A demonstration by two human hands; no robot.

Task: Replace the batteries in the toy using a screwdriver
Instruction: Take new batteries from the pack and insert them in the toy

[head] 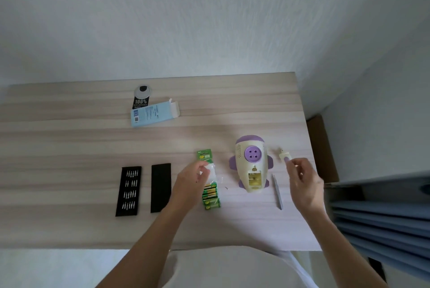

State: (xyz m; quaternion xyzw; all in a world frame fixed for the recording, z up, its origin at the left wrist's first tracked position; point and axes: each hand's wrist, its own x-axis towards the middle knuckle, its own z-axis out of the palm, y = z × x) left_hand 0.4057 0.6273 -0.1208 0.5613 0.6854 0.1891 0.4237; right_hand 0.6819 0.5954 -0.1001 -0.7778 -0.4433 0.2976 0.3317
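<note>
Counter (69, 143) of pale wood grain carries everything, with one blue pleated curtain (384, 218) hanging at its right edge. Two bare forearms reach in from the near side.

One rocket-shaped toy (251, 164), cream with purple trim, lies right of centre. Its battery bay faces up at the near end, open, and appears empty. One light-blue box (154, 114) lies far left of it with an end flap open.

Two black rectangles sit side by side at the near left: one bit tray (128, 191) holding four rows of pale bits, and one plain black pad (160, 187) to its right.

One green battery pack (209, 185) lies just left of the toy; its cells are too blurred to count. The left hand (190, 183) is over it, fingers (204, 167) curled and pinching the pack's clear wrapping.

One slim grey screwdriver (277, 192) lies on the counter between the toy and the right hand (304, 183). That hand's fingers are loosely curled, with a fingertip at the near end of one small cream battery cover (285, 154) lying right of the toy. I cannot tell whether the fingers pinch it.
</note>
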